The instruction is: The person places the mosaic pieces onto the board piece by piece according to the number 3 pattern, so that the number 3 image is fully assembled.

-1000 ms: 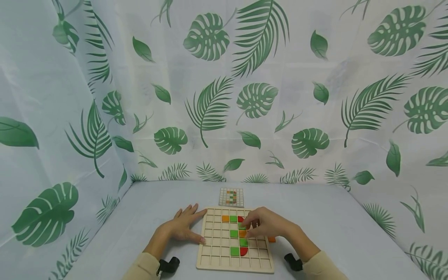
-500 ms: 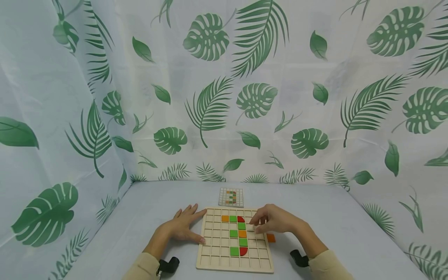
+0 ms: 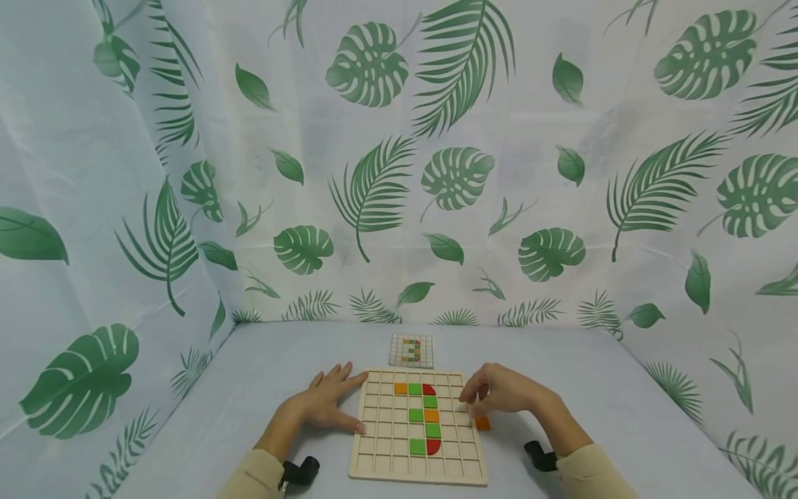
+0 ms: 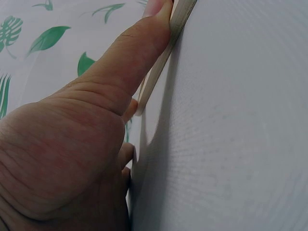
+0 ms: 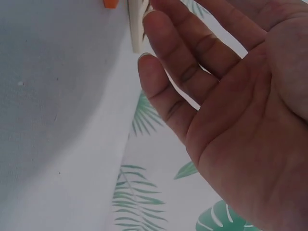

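A wooden grid board [image 3: 389, 468] lies on the table with several green, orange and red tiles in its cells. Among them are a green square tile [image 3: 418, 447] and a rounded red tile [image 3: 433, 447] near the front. My left hand [image 3: 324, 402] is spread at the board's left edge, thumb and a fingertip touching it; the left wrist view shows the thumb [image 4: 130, 57] against the rim. Over the right edge hovers my right hand [image 3: 505, 389], fingers loosely bent, with nothing visible in them. Just below its fingertips, a loose orange tile [image 3: 483, 423] sits beside the board.
A small pattern card [image 3: 411, 351] with a coloured tile figure lies behind the board. White cloth [image 3: 455, 201] printed with green leaves walls the table at the back and sides. Black wrist mounts [image 3: 302, 471] sit near both forearms.
My right hand has moved right, from over the tiles in the middle to the board's right edge by the orange tile. The left hand has stayed in place.
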The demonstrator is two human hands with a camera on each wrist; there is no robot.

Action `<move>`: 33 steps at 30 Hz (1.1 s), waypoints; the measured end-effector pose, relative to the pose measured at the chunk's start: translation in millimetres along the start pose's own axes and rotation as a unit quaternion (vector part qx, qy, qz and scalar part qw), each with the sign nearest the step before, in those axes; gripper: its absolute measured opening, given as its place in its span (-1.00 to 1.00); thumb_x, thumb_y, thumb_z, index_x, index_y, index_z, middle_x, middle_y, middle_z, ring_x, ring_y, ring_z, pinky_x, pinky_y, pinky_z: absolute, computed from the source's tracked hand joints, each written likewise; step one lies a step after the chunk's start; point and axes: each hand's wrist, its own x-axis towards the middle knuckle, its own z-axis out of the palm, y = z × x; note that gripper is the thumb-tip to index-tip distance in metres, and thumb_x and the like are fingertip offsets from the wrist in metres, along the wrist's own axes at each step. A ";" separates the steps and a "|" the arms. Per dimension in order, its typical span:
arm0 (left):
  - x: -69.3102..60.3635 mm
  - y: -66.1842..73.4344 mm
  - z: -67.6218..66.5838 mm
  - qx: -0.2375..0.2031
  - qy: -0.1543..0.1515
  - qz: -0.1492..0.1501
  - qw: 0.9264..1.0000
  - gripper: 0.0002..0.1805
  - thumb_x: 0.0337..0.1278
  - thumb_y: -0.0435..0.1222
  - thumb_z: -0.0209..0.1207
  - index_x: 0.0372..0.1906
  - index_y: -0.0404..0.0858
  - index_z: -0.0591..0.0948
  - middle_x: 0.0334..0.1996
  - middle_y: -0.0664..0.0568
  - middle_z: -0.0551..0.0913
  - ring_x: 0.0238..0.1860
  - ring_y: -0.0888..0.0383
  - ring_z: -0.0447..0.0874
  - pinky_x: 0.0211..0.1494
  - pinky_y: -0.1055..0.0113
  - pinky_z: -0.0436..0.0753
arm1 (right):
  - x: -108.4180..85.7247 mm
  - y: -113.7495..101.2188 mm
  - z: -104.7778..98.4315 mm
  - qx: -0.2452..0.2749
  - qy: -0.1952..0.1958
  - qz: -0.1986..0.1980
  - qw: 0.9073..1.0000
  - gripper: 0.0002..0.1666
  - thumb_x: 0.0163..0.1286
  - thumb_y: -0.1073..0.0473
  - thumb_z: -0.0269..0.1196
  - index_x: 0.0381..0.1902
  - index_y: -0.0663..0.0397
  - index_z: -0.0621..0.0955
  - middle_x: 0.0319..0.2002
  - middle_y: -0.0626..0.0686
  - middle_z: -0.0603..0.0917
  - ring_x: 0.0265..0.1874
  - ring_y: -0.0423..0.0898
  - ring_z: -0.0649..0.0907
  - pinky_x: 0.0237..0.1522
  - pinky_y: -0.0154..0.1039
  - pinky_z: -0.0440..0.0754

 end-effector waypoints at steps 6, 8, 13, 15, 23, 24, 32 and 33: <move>0.2 0.2 -0.1 -0.001 0.005 -0.002 1.000 0.24 -0.17 0.36 0.48 0.65 0.05 0.23 0.69 -0.25 -0.02 0.70 -0.29 -0.17 0.67 -0.34 -0.16 | -3.7 0.7 -1.6 -0.013 -0.006 0.017 1.000 -0.78 0.14 0.31 0.55 -0.26 -0.07 0.84 -0.32 -0.10 0.76 -0.37 -0.12 0.60 -0.40 -0.29 0.58; -0.1 0.1 -0.3 -0.002 0.005 -0.001 1.000 0.24 -0.17 0.36 0.48 0.65 0.05 0.23 0.69 -0.25 -0.03 0.70 -0.29 -0.17 0.67 -0.33 -0.17 | -4.5 1.5 -2.2 -0.007 -0.014 0.022 1.000 -0.78 0.11 0.35 0.55 -0.31 -0.06 0.83 -0.39 -0.08 0.75 -0.40 -0.13 0.59 -0.42 -0.29 0.56; 0.1 -1.5 -0.7 -0.003 0.001 0.004 1.000 0.24 -0.16 0.37 0.47 0.66 0.05 0.21 0.69 -0.25 -0.04 0.70 -0.29 -0.18 0.67 -0.33 -0.18 | -6.3 5.5 -1.8 0.009 -0.029 0.029 0.999 -0.74 0.01 0.42 0.56 -0.39 -0.03 0.80 -0.48 -0.06 0.72 -0.45 -0.15 0.59 -0.45 -0.30 0.53; 0.2 -2.4 -0.6 -0.001 0.001 0.006 1.000 0.24 -0.16 0.37 0.46 0.66 0.06 0.20 0.69 -0.25 -0.05 0.70 -0.29 -0.19 0.67 -0.34 -0.18 | -6.4 7.2 -1.5 0.009 -0.032 0.029 0.999 -0.73 0.00 0.43 0.57 -0.40 -0.03 0.80 -0.49 -0.06 0.72 -0.46 -0.16 0.59 -0.45 -0.31 0.53; 0.8 -2.6 0.9 0.004 0.002 0.009 1.000 0.25 -0.15 0.38 0.46 0.66 0.05 0.20 0.69 -0.26 -0.04 0.70 -0.30 -0.18 0.67 -0.34 -0.17 | -6.3 6.1 1.1 -0.016 -0.028 0.052 0.998 -0.71 -0.03 0.39 0.62 -0.45 -0.09 0.77 -0.48 -0.09 0.70 -0.44 -0.14 0.58 -0.43 -0.28 0.51; 0.9 -2.6 1.1 0.004 0.002 0.008 1.000 0.25 -0.15 0.38 0.46 0.66 0.05 0.20 0.69 -0.26 -0.04 0.70 -0.30 -0.18 0.67 -0.34 -0.17 | -6.3 5.5 1.9 -0.022 -0.026 0.053 0.998 -0.71 -0.04 0.38 0.62 -0.46 -0.09 0.76 -0.48 -0.09 0.69 -0.44 -0.13 0.58 -0.42 -0.27 0.51; 0.7 -1.8 -0.5 -0.005 0.002 0.006 1.000 0.26 -0.18 0.39 0.46 0.66 0.03 0.21 0.69 -0.27 -0.04 0.69 -0.31 -0.19 0.67 -0.34 -0.19 | -5.7 0.5 6.1 -0.043 -0.024 0.057 0.997 -0.69 -0.08 0.38 0.62 -0.50 -0.06 0.71 -0.54 -0.11 0.65 -0.48 -0.15 0.54 -0.45 -0.27 0.47; 0.4 -1.9 -0.7 -0.007 0.002 0.006 1.000 0.27 -0.19 0.40 0.46 0.66 0.03 0.21 0.69 -0.27 -0.04 0.69 -0.31 -0.19 0.67 -0.34 -0.20 | -5.6 0.2 6.1 -0.043 -0.024 0.055 0.997 -0.69 -0.08 0.38 0.62 -0.50 -0.05 0.71 -0.54 -0.12 0.65 -0.48 -0.16 0.54 -0.45 -0.27 0.47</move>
